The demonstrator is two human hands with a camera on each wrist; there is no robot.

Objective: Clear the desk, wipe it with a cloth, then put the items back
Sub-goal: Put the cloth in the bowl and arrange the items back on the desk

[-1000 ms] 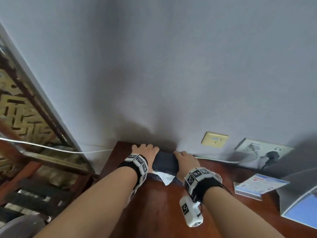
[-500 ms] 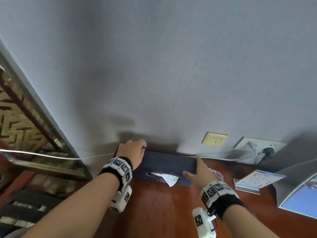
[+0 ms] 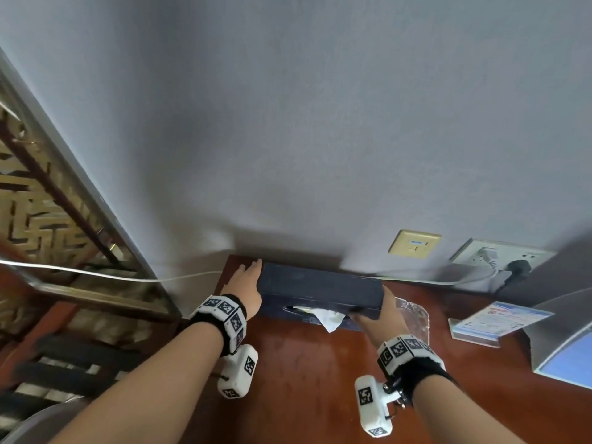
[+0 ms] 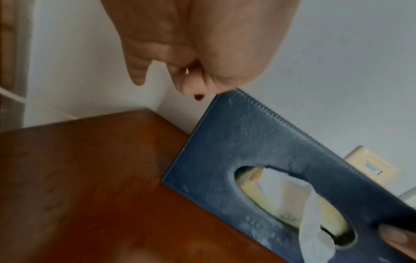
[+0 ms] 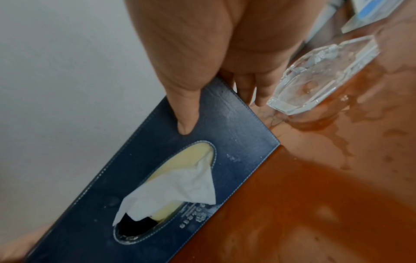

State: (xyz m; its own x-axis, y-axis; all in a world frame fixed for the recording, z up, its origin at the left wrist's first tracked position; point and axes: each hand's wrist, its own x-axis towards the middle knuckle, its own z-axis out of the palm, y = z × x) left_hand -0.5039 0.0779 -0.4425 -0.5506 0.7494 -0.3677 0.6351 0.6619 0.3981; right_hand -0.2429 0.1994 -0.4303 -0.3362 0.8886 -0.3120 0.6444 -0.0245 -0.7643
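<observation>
A dark blue tissue box (image 3: 320, 285) sits at the back of the red-brown desk (image 3: 304, 379), against the wall, tilted so its opening face turns toward me. A white tissue (image 3: 330, 320) sticks out of the oval slot. My left hand (image 3: 246, 283) lies flat against the box's left end, fingers straight. My right hand (image 3: 381, 315) grips the right end. In the right wrist view its thumb (image 5: 186, 113) presses on the slot face of the box (image 5: 236, 128), with the fingers behind the end. The left wrist view shows the box (image 4: 247, 142) just below my left hand (image 4: 191, 44).
A clear glass ashtray (image 5: 315, 78) stands right beside my right hand. Further right are a printed card stand (image 3: 493, 322) and a grey and blue object (image 3: 570, 347). Wall sockets (image 3: 499, 256) with plugs are behind them. A white cable (image 3: 96, 274) runs off to the left. The desk's left edge is near my left hand.
My hands, close together a second ago, have spread to the two ends of the tissue box. The box now shows its full length along the wall.
</observation>
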